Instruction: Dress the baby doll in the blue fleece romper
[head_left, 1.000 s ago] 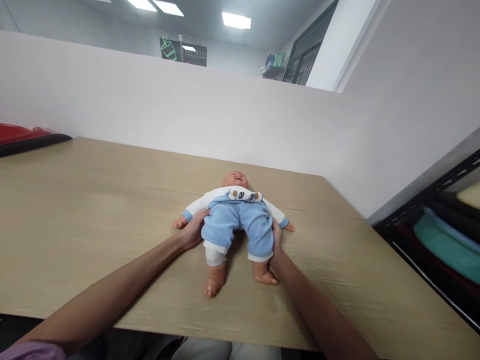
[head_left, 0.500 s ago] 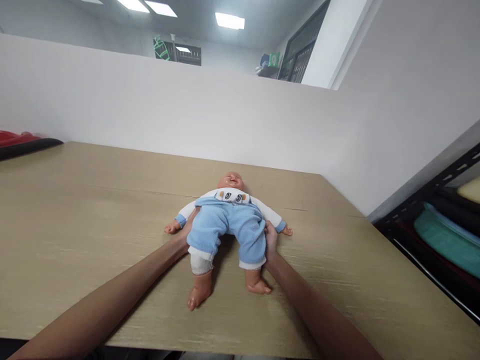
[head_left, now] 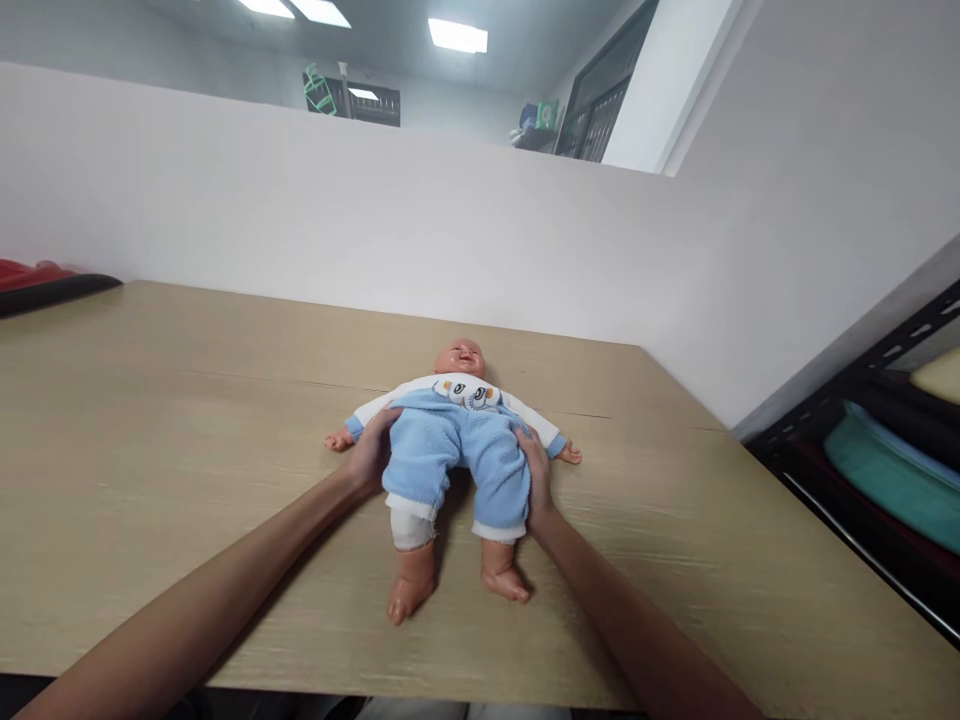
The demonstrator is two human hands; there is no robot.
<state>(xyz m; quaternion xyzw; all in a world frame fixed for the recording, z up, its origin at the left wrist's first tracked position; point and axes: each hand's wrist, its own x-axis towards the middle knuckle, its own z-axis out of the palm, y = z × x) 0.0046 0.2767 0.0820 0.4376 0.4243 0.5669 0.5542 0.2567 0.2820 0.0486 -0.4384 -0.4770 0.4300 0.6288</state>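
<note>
A baby doll [head_left: 459,358] lies on its back on the table, head towards the wall and feet towards me. It wears a white long-sleeved top with a printed animal face and light blue fleece pants [head_left: 420,455]. White wrapping [head_left: 411,528] shows on the leg at my left, just under the pant cuff. My left hand [head_left: 372,450] is closed on the pants at the left hip, its fingers partly hidden beside the doll. At the opposite hip, my right hand [head_left: 537,468] grips the other side, fingertips on the blue cloth.
The wooden table [head_left: 225,450] runs back to a low white wall [head_left: 337,210]. At the far left edge lies a red and black item [head_left: 52,280]. On the right, a black metal rack [head_left: 810,430] holds folded cloths, including a teal one [head_left: 885,465].
Both hands have shifted up and inward along the pants, with more of the fingers now showing. The doll's legs have drawn slightly closer together.
</note>
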